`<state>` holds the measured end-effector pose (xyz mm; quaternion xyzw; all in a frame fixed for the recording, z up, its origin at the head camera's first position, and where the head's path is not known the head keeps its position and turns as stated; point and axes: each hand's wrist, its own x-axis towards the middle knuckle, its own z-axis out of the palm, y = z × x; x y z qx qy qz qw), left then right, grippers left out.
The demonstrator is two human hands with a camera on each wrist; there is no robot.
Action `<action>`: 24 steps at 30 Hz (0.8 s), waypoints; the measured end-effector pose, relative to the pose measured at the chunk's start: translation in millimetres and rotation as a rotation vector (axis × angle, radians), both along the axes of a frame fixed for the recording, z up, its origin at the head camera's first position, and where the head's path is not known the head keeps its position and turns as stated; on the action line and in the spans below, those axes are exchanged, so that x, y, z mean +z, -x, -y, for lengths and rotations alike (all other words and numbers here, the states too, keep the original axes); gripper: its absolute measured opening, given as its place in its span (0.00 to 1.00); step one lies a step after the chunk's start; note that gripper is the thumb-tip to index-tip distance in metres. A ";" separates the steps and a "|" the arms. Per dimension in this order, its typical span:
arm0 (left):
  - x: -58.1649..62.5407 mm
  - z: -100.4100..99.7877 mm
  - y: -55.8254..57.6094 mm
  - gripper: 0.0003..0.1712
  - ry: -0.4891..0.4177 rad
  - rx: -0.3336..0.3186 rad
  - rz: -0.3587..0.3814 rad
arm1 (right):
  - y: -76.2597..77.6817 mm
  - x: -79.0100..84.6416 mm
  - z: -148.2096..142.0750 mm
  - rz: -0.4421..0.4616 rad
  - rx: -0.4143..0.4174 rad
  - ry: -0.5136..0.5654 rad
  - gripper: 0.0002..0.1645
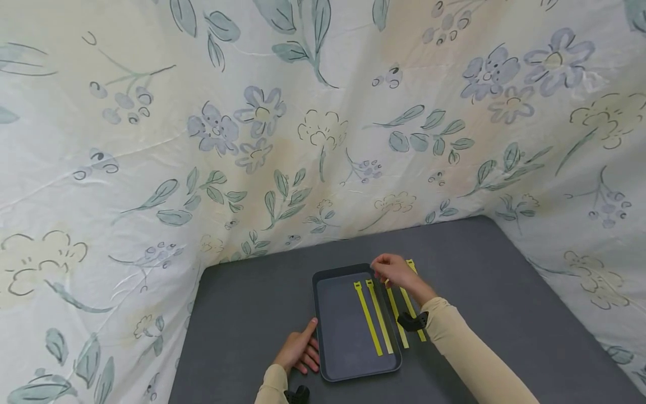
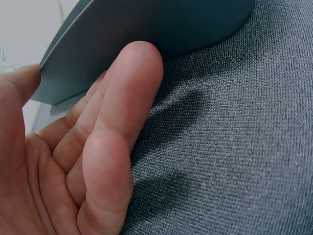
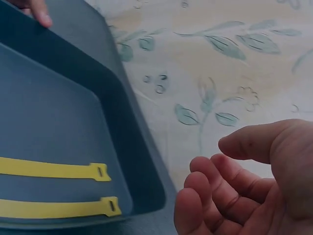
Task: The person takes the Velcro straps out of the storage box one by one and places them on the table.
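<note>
A dark grey rectangular tray (image 1: pixel 335 325) holds two yellow cable straps (image 1: pixel 368 320), each with a slotted head at the far end. Two more yellow straps (image 1: pixel 397 315) lie on the table along the tray's right side, partly hidden by my right hand and forearm. My left hand (image 1: pixel 299 349) is at the tray's left side, thumb touching the rim and the other fingers loosely extended beside the outer wall (image 2: pixel 146 24). Over the tray's far right corner hovers my right hand (image 1: pixel 401 273), its fingers loosely bent. In the right wrist view nothing shows between thumb and fingertips (image 3: pixel 188 210).
The dark grey table (image 1: pixel 252 303) extends around the tray on all sides. Behind it and at both sides hangs a pale cloth (image 1: pixel 323 163) with leaves and flowers. Dark bands (image 1: pixel 414 321) sit on both wrists.
</note>
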<state>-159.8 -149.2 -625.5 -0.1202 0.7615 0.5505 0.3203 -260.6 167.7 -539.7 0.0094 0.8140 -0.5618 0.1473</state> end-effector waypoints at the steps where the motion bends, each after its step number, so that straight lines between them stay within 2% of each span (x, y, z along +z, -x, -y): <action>1: -0.1 0.0 -0.1 0.49 0.000 0.001 0.000 | -0.7 -1.5 2.6 0.010 0.004 0.001 0.18; 7: 0.5 -0.5 -1.2 0.49 0.002 0.004 0.001 | -7.0 -7.4 16.0 0.075 0.055 -0.071 0.19; 12: -0.1 -1.4 -2.1 0.49 0.002 0.007 0.000 | -11.7 -13.5 24.3 0.080 0.102 -0.183 0.16; 18: -1.4 -1.5 -1.6 0.50 0.007 0.010 0.004 | -14.4 -21.7 32.6 0.070 0.127 -0.216 0.15; 24: -3.1 -1.5 -2.0 0.50 0.005 0.012 0.006 | -17.9 -26.1 38.1 0.094 0.149 -0.236 0.29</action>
